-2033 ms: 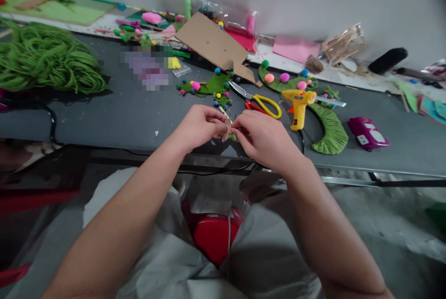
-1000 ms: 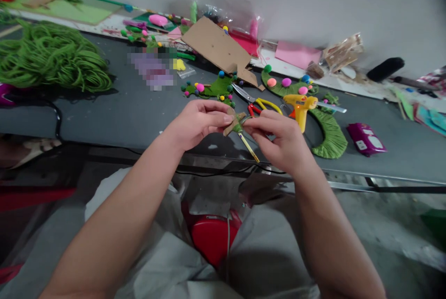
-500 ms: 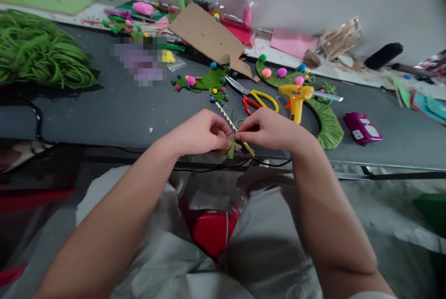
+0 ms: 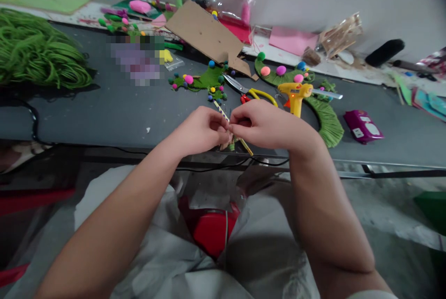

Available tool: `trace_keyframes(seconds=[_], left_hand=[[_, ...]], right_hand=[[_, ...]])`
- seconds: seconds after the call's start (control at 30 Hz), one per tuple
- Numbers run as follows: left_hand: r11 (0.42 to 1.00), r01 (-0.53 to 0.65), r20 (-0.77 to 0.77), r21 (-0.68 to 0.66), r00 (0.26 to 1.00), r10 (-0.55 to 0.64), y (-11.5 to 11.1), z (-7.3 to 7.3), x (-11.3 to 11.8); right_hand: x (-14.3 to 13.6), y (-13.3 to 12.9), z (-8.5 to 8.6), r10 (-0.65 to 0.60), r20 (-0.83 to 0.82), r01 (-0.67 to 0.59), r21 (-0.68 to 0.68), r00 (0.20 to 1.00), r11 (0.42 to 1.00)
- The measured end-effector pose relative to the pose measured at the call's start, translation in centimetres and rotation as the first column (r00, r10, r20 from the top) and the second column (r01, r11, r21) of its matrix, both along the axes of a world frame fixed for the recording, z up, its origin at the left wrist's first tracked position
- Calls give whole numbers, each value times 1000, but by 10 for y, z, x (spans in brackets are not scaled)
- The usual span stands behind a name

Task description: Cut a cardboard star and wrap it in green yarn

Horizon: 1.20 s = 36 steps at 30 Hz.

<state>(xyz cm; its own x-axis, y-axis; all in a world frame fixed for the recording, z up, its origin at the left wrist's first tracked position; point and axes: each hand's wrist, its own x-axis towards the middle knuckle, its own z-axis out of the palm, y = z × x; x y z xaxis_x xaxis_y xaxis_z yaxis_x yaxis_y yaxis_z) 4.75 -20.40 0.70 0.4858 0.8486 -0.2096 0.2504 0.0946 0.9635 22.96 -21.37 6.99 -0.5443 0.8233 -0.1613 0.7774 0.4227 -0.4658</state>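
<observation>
My left hand (image 4: 205, 129) pinches a small cardboard piece with green yarn (image 4: 231, 144) near the table's front edge. Fingertips of my right hand (image 4: 256, 124) are pressed together at the same piece, touching my left fingertips. A patterned pencil (image 4: 246, 147) lies slanting beneath the hands. Just beyond them are scissors (image 4: 263, 96) with red and yellow handles, a yellow glue gun (image 4: 295, 96) and a small green piece with pompoms (image 4: 215, 93). The green yarn-wrapped ring (image 4: 329, 124) is right of the glue gun, partly covered by it.
A heap of green yarn (image 4: 38, 50) covers the table's left end. Brown cardboard (image 4: 205, 29) lies at the back, pink sheets (image 4: 292, 41) beside it. A purple packet (image 4: 363, 127) is at right. Black cables hang along the front edge. A red stool (image 4: 211, 234) shows below.
My right hand has shifted slightly left and up, closer over my left fingertips, and covers more of the scissors' red handle. The view has shifted slightly.
</observation>
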Motion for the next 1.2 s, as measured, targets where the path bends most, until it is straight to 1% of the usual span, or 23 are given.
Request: trace_keyframes(seconds=[0.07,0.13,0.23,0.33,0.43,0.53,0.63,0.77,0.93,1.07,1.13,1.2], left_hand=[[999,-42,59,-8,997,42,2,1,0],[996,-89,105,-31,990,92,5,4,-1],[981,-178,160,-70,969,187,7,8,-4],[967,-245,216,-69,943,254,7,11,-7],[960,-277,275,-47,920,279,5,11,-9],[960,-281,337,-6,903,267,5,11,-9],[956,-294,383,-25,880,280,6,11,-11],[963,-258,418,-80,868,267,6,10,-15],[976,-194,453,-100,864,218,7,9,-19],[985,-106,420,-139,894,155,8,10,-22],[989,-44,382,-140,919,95,8,11,-23],[992,22,319,-128,948,20,6,13,-22]], right_hand=[[-5,-9,2,-24,17,22,110,1000,994],[-9,-18,5,-43,48,33,188,998,982],[-12,-32,8,-72,109,44,239,991,970],[-12,-41,9,-133,163,81,290,978,954],[-13,-46,11,-189,195,121,316,962,941],[-13,-49,11,-242,207,163,335,948,928],[-12,-49,10,-270,229,173,368,935,914],[-8,-49,7,-223,267,111,377,937,919],[-2,-48,3,-151,225,56,382,963,922],[10,-38,-4,-53,89,22,316,995,948],[18,-29,-9,15,2,-15,251,1000,968],[24,-18,-13,91,-67,-78,171,994,982]])
